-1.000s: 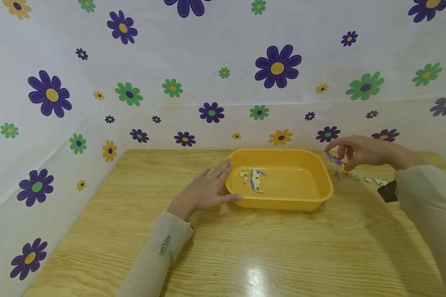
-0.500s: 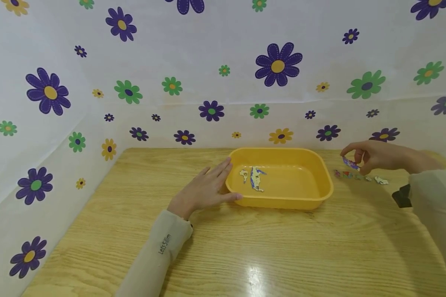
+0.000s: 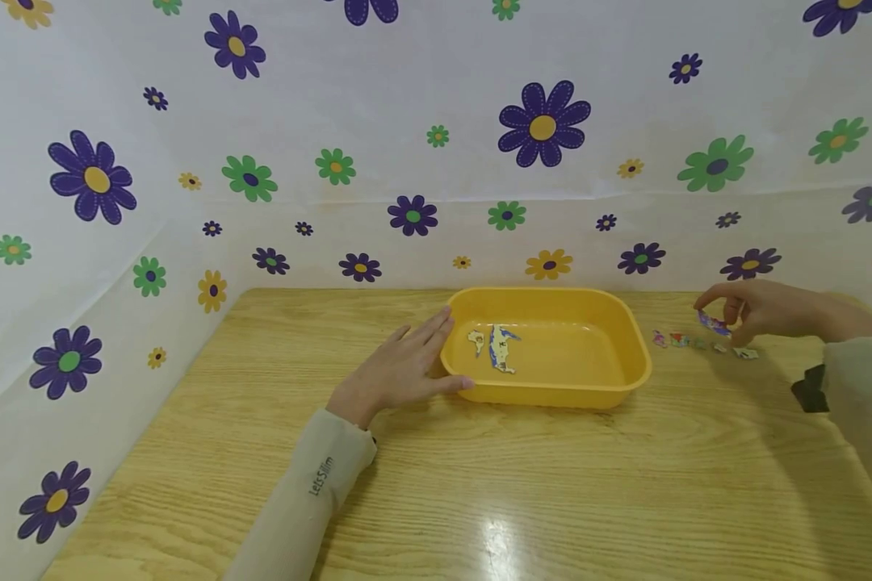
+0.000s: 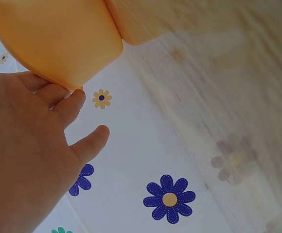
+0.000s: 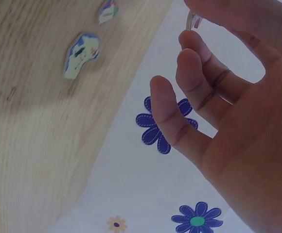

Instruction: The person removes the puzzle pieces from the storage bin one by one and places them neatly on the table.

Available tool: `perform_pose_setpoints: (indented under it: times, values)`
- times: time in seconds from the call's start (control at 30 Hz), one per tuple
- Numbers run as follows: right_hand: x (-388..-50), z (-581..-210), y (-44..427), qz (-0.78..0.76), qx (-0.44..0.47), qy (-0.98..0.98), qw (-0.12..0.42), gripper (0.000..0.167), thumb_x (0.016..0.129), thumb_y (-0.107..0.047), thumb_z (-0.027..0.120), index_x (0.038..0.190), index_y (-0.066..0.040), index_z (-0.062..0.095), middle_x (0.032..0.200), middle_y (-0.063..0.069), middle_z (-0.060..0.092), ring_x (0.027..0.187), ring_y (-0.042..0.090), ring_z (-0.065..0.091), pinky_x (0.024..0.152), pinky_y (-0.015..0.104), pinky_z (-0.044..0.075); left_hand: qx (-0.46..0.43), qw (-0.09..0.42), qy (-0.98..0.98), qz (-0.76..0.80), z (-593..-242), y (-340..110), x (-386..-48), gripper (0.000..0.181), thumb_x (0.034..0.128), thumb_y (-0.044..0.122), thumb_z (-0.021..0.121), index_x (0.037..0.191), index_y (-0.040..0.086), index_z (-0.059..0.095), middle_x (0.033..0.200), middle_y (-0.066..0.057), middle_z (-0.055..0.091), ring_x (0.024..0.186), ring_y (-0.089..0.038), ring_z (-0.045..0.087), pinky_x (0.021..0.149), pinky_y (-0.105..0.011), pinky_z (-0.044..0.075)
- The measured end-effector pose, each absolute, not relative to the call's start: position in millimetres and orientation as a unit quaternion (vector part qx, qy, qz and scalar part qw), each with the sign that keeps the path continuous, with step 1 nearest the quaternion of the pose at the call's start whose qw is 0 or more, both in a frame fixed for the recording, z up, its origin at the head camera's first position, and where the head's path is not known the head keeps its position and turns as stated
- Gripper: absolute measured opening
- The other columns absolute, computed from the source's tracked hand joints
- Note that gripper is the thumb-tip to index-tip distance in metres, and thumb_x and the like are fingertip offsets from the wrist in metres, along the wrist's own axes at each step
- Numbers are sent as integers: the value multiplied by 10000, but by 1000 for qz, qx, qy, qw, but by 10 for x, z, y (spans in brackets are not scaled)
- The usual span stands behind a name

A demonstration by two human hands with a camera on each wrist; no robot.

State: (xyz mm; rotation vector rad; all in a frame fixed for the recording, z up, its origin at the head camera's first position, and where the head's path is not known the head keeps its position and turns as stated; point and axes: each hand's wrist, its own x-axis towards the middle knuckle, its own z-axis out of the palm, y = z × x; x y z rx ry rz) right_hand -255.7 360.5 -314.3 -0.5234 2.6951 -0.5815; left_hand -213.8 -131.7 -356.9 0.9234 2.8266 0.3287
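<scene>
A yellow plastic basin [image 3: 552, 397] stands on the wooden table. My left hand [image 3: 400, 371] rests along its left side, fingers extended and thumb lying over the front rim. Two flat, irregular pieces lie inside the basin: a larger cream and blue piece [image 3: 503, 355] and a smaller cream piece [image 3: 475, 343]. To the basin's right, my right hand [image 3: 777, 311] pinches a blue-purple printed piece [image 3: 712, 324] between thumb and fingertips, just above the table. In the right wrist view, only a sliver of the held piece [image 5: 194, 20] shows.
Several small printed pieces [image 3: 679, 340] lie in a row below the right hand; one blue-edged piece [image 5: 82, 53] is clear in the right wrist view. A flower-patterned white sheet [image 3: 436, 173] rises behind and left of the table [image 3: 436, 492].
My right hand has moved to the right, away from the basin and slightly down, with the blue-purple piece still pinched. The left hand stays on the basin.
</scene>
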Motion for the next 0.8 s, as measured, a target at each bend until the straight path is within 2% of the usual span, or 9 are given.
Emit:
perform_pose_setpoints:
  times: [0.27, 0.47, 0.8]
  values:
    - [-2518, -3181, 3780, -178, -169, 957, 155, 592, 715, 83, 717, 1281, 121, 548, 961, 139, 582, 838, 266, 546, 670, 393, 487, 308, 76, 942, 109, -3561, -1315, -2132, 970, 989, 655, 464, 1614, 8, 103, 1685, -84, -10, 1552, -255, 75, 1234, -526, 105]
    - [-2483, -3232, 3909, -158, -157, 964, 146, 577, 712, 72, 707, 1257, 153, 539, 943, 162, 600, 848, 324, 591, 692, 462, 522, 306, 77, 942, 111, -3556, -1313, -2126, 966, 990, 655, 463, 1614, 12, 103, 1685, -76, -14, 1552, -249, 73, 1236, -524, 100]
    - [-2450, -3371, 4101, -135, -169, 968, 125, 551, 720, 51, 712, 1237, 151, 550, 885, 92, 625, 763, 219, 558, 643, 361, 487, 307, 78, 942, 110, -3553, -1323, -2130, 965, 992, 650, 469, 1612, 4, 110, 1685, -89, -10, 1552, -247, 67, 1235, -528, 97]
